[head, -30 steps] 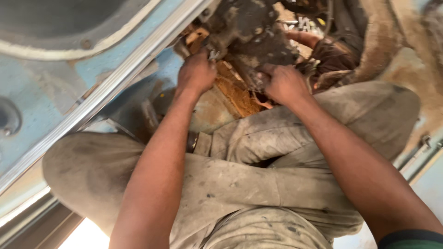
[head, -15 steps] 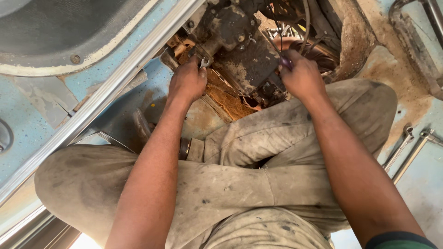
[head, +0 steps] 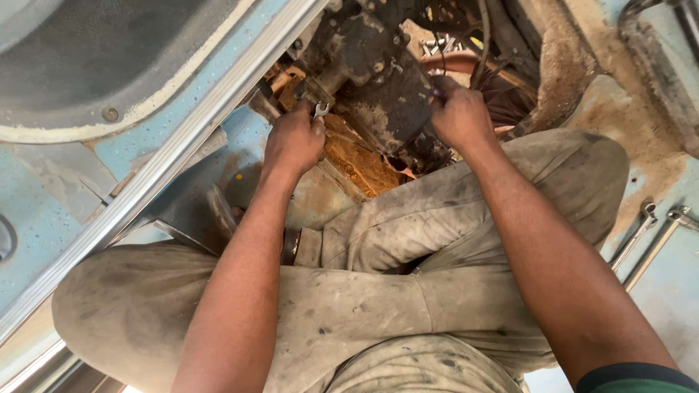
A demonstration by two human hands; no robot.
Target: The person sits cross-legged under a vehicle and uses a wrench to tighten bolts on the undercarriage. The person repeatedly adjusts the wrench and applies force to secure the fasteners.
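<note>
Left hand (head: 293, 140) clamped on a small spanner (head: 318, 109), right hand (head: 461, 116) gripping the grimy gearbox (head: 378, 80) down in the floor opening, so it's mid-job, housing not out yet.

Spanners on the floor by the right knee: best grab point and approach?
Judging by their pose, take either of the two spanners by the bare mid-shank, coming from above with the right hand. They lie flat and parallel on the blue floor, heads up-right, lower ends hidden behind the right knee, so the exposed shank is the clearest part.
</note>
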